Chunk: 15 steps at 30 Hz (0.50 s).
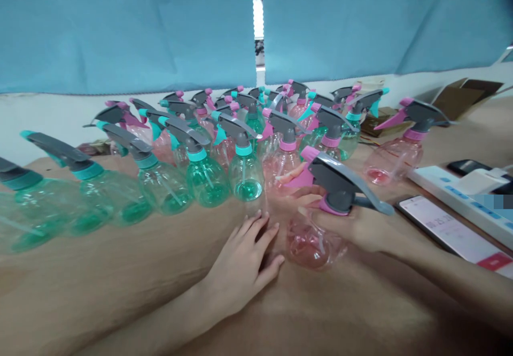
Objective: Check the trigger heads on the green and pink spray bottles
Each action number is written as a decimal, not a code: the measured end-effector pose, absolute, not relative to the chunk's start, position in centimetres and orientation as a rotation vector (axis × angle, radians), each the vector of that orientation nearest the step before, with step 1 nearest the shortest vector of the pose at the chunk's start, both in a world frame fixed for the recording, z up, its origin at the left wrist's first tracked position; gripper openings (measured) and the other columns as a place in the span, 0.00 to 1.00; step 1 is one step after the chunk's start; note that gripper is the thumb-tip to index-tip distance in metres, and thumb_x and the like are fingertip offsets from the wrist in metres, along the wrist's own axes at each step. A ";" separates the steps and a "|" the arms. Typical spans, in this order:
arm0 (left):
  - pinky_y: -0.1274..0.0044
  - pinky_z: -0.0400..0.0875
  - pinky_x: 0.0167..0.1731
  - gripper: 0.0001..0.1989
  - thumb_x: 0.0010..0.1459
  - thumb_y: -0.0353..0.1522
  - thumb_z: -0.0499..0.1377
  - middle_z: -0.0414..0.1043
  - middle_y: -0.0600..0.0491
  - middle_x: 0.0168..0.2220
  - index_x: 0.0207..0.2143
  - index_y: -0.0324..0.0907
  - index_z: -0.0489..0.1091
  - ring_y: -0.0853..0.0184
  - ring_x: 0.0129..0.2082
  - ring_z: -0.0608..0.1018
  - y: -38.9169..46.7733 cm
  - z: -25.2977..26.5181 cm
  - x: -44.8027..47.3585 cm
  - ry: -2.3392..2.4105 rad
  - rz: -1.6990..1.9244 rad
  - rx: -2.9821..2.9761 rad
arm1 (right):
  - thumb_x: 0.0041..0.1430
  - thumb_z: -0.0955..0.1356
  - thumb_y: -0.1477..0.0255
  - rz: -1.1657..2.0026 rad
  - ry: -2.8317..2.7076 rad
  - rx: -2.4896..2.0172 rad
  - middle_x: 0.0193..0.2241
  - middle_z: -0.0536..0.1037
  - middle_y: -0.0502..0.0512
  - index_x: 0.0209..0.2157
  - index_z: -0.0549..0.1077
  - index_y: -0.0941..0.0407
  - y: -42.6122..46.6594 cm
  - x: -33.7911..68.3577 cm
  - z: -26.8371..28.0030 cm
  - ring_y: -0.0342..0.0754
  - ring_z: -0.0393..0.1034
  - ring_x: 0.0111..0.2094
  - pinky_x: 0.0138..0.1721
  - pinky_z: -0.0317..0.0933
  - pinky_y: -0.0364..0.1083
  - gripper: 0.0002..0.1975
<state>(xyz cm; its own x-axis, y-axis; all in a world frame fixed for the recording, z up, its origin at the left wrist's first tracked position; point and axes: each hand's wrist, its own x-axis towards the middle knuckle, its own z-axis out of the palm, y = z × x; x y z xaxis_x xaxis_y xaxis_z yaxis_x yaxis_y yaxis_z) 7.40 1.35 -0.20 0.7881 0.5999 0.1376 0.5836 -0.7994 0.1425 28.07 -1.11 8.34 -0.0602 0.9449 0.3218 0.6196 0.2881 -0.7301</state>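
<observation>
My left hand (240, 260) lies palm down on the brown tabletop with its fingers stretched out, holding nothing. Just right of it stands a clear pink spray bottle (310, 246) with a grey and pink trigger head. Behind that head, partly hidden, is my right hand (306, 195), its visible fingers reaching left. They are close to another pink spray bottle (276, 166) in the front row; whether they touch it I cannot tell. A green spray bottle (246, 177) is the nearest green one beyond my left fingertips.
Several green spray bottles (160, 187) line the left, with more green and pink ones crowded behind. One pink bottle (395, 155) stands apart at right. Nearby are a phone (449, 227), a white power strip (460, 198) and an open cardboard box (460, 99). Blue curtains (120, 30) hang behind.
</observation>
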 end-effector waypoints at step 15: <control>0.60 0.57 0.57 0.23 0.63 0.39 0.54 0.58 0.41 0.61 0.58 0.37 0.61 0.54 0.61 0.59 1.3 -0.1 7.4 0.953 0.276 2.887 | 0.49 0.68 0.63 0.643 -1.681 -1.393 0.20 0.71 0.51 0.19 0.65 0.52 -0.9 28.0 7.5 0.48 0.69 0.26 0.27 0.68 0.47 0.11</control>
<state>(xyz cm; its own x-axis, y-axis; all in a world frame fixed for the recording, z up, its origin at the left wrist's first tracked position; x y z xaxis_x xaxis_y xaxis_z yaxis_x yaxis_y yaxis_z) 7.41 1.32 -0.13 0.7891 0.5974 0.1427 0.5813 -0.8014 0.1406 27.96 -0.91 7.48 -0.0309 0.9602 0.2777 0.5298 0.2513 -0.8100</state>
